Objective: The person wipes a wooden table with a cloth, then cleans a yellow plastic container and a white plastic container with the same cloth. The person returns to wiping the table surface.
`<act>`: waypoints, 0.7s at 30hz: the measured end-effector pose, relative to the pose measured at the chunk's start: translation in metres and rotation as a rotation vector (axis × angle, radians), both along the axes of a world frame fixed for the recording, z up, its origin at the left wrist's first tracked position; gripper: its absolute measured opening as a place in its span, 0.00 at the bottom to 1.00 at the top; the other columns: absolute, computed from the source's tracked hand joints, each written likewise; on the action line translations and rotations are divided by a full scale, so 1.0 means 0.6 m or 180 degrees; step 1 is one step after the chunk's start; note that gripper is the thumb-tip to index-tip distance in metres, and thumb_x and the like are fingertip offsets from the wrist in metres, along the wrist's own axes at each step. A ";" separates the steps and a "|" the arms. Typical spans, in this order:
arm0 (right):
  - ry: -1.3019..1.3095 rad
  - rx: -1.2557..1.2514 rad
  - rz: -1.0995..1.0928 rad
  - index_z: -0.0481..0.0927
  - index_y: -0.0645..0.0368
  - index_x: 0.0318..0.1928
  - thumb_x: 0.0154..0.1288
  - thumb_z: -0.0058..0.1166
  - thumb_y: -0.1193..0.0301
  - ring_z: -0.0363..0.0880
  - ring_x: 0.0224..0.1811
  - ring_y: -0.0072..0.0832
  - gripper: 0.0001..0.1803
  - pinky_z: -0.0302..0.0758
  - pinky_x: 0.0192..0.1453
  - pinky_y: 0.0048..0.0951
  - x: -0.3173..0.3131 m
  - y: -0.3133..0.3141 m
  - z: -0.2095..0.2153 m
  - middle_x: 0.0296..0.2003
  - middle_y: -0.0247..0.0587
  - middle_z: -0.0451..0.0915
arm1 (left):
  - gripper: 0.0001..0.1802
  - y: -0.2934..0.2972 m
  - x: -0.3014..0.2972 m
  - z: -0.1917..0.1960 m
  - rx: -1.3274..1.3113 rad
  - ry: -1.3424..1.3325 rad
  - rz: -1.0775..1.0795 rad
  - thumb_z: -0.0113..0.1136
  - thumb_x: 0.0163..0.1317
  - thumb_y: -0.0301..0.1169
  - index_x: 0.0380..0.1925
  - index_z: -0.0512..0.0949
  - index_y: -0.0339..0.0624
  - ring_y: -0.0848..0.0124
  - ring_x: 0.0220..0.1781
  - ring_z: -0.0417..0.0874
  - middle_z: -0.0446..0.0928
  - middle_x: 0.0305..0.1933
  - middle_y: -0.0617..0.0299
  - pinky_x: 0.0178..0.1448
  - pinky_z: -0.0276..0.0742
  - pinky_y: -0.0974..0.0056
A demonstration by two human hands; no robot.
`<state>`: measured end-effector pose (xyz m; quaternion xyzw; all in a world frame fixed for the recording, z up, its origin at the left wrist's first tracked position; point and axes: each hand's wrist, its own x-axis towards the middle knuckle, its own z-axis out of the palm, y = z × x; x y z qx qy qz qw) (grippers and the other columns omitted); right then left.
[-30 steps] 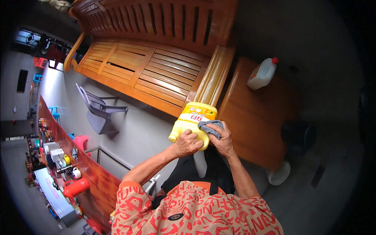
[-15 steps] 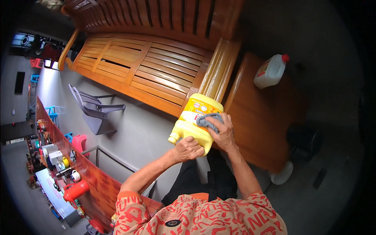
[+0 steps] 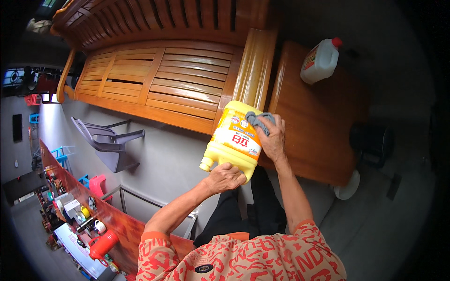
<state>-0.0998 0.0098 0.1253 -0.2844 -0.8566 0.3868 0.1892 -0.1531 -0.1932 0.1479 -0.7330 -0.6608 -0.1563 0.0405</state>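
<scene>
A big yellow plastic jug (image 3: 224,149) with an orange and white label is held tilted in front of me, its capped neck toward the lower left. My left hand (image 3: 226,178) is wrapped round the jug's handle at its near end. My right hand (image 3: 273,140) grips a crumpled grey cloth (image 3: 260,122) against the upper right edge of the label side. Behind the jug's far end lies the glossy armrest (image 3: 254,70) of a wooden bench; whether the jug touches it I cannot tell.
The slatted wooden bench (image 3: 187,75) stretches ahead to the left. On the brown wooden side table (image 3: 304,136) at the right stands a white jug with a red cap (image 3: 321,61). A grey plastic chair (image 3: 105,143) is at the left; a reddish table (image 3: 117,220) with a red thermos (image 3: 104,244) lies lower left.
My right hand has moved the cloth from the label's middle up to the jug's far right edge, uncovering the label. My left hand keeps its hold. The view has shifted slightly.
</scene>
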 end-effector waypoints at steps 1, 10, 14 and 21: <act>-0.0027 0.0000 0.0074 0.82 0.54 0.44 0.50 0.61 0.74 0.69 0.46 0.43 0.16 0.69 0.51 0.40 0.008 -0.008 0.008 0.42 0.43 0.73 | 0.09 -0.001 0.002 -0.002 -0.0014 0.0012 -0.0020 0.57 0.47 0.34 0.21 0.65 0.54 0.79 0.25 0.68 0.66 0.18 0.76 0.34 0.60 0.70; 0.0016 0.0246 0.0790 0.82 0.52 0.42 0.45 0.64 0.75 0.70 0.46 0.43 0.19 0.71 0.50 0.40 0.017 -0.057 0.057 0.43 0.44 0.73 | 0.09 -0.016 0.007 -0.019 0.0003 0.0049 -0.0064 0.57 0.48 0.35 0.21 0.65 0.55 0.79 0.26 0.68 0.66 0.19 0.77 0.34 0.60 0.70; -0.0226 0.0341 0.0589 0.83 0.52 0.43 0.48 0.63 0.73 0.70 0.44 0.44 0.17 0.71 0.49 0.40 -0.044 -0.027 0.039 0.40 0.45 0.74 | 0.08 -0.014 0.004 -0.012 -0.0094 0.0016 -0.0090 0.56 0.48 0.35 0.21 0.65 0.55 0.78 0.25 0.68 0.64 0.18 0.75 0.33 0.59 0.70; -0.0764 0.0118 0.0335 0.84 0.44 0.44 0.51 0.63 0.66 0.69 0.47 0.42 0.16 0.70 0.50 0.45 -0.128 -0.001 0.018 0.42 0.40 0.72 | 0.08 -0.012 0.000 -0.012 -0.0120 -0.0084 -0.0151 0.55 0.50 0.35 0.21 0.65 0.54 0.77 0.24 0.68 0.62 0.17 0.73 0.32 0.59 0.70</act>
